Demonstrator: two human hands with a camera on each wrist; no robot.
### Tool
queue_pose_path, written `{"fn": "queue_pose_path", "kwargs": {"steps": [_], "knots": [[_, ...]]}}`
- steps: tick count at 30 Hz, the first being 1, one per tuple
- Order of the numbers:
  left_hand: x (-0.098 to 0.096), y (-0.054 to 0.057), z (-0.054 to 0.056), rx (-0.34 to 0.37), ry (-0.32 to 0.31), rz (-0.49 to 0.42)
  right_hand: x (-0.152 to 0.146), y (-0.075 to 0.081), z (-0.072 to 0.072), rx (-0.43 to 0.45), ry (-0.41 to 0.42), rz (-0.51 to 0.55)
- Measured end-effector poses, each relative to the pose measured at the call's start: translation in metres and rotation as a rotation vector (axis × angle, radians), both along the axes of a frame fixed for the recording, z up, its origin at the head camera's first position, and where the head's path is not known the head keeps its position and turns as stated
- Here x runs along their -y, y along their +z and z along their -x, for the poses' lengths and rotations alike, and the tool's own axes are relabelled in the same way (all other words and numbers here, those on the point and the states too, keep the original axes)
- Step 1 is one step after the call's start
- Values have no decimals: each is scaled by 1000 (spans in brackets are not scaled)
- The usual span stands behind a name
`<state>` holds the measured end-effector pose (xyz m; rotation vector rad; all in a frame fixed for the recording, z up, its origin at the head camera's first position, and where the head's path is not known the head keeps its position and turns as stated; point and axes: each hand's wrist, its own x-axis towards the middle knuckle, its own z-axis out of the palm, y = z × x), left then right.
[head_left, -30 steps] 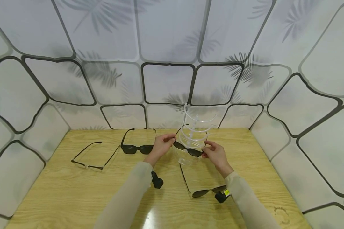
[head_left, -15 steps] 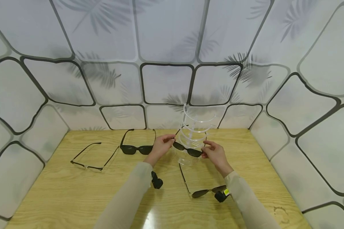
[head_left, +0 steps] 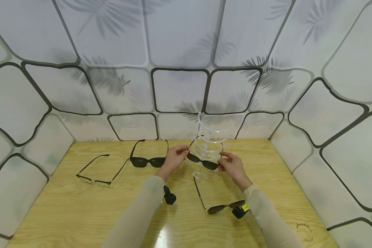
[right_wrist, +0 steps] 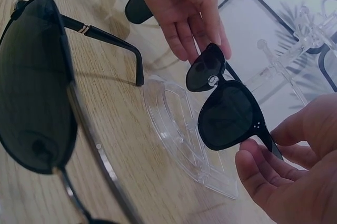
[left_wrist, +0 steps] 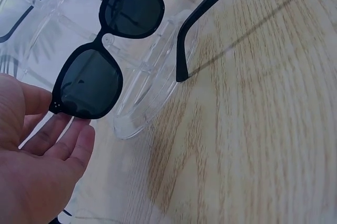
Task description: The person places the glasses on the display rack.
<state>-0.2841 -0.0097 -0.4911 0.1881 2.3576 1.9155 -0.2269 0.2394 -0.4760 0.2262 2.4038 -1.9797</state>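
Note:
Black sunglasses (head_left: 202, 161) with dark lenses are held by both hands at the lower part of a clear plastic glasses stand (head_left: 208, 140). My left hand (head_left: 174, 158) pinches one end of the frame near its hinge. At the opposite end, my right hand (head_left: 234, 168) grips the other hinge between thumb and fingers. In the left wrist view the sunglasses (left_wrist: 89, 81) stand in front of the clear tiers. The right wrist view has the sunglasses (right_wrist: 229, 113) above the stand's clear base (right_wrist: 179, 129). Whether they rest on a tier cannot be told.
Metal-framed sunglasses (head_left: 216, 209) lie unfolded in front of the stand, close to the right forearm. Left of the left hand are black sunglasses (head_left: 140, 162) and thin-framed eyeglasses (head_left: 93, 180), both on the wooden table (head_left: 80, 213). Patterned fabric walls (head_left: 183, 91) enclose the back and sides.

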Motion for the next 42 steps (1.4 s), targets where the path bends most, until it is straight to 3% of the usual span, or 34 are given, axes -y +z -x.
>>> {"fn": "queue_pose_path", "kwargs": {"steps": [8, 17, 23, 29, 42], "knots": [[0, 0, -1, -127, -5, 116, 0, 3, 0, 12, 0, -9], [6, 6, -11, -65, 11, 142, -4, 12, -9, 20, 19, -76], [16, 11, -32, -87, 15, 145, -16, 20, -24, 2, 33, -131], [24, 14, -58, -142, -45, 163, -32, 23, -42, -33, 35, -152], [21, 10, -105, -136, -147, 123, -57, 14, -79, -51, -34, -224]]}}
